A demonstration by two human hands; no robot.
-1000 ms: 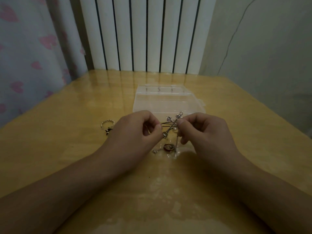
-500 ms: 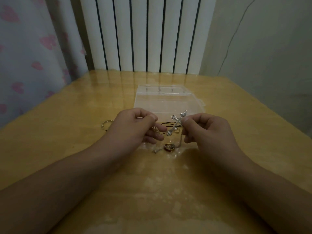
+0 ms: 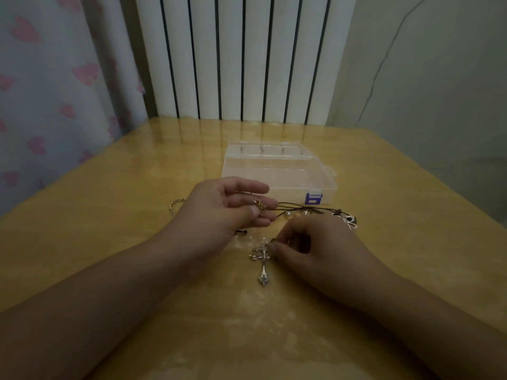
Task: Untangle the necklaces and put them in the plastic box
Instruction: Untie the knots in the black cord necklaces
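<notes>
— Silver cross pendant (image 3: 263,263) lies flat on the worktop (image 3: 109,229), just at the fingertips of the right hand (image 3: 315,248). That hand is curled down, pinching something small at the pendant's top end; what exactly, I cannot tell.

— And the left hand (image 3: 227,212)?

— Raised a little, thumb and fingers pinching a small gold charm (image 3: 259,205). A black cord (image 3: 301,209) runs from that hand to the right, above the right hand's knuckles, past two silver beads (image 3: 288,213), to a silver charm cluster (image 3: 349,220) lying beyond the right hand.

— The plastic box (image 3: 277,171)?

— Clear, with a blue clasp (image 3: 313,199), just behind both hands, near the cord. A gold ring-shaped piece (image 3: 175,204) peeks out left of the left hand.
</notes>
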